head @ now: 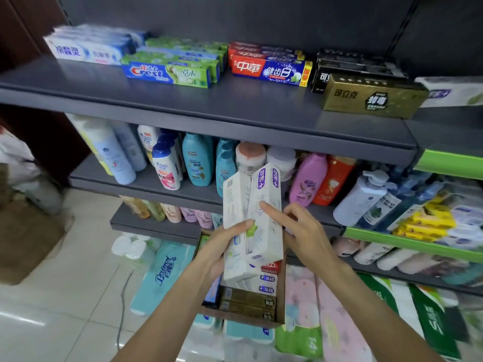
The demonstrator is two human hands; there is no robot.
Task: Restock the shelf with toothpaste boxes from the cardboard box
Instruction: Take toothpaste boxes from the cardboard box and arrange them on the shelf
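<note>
- Centrally, the left hand (222,246) grips two white toothpaste boxes (252,220) from below, upright, mid-frame.
- The right hand (295,226) touches them with its forefinger; its other fingers curl behind, grasp unclear.
- The cardboard box (281,296) below is mostly hidden.
- The top shelf (183,100) crosses the upper frame.

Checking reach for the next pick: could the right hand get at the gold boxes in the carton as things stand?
Probably yes. The right hand only touches the white boxes held in the left hand, and the gold boxes lie uncovered in the open carton below.
</note>
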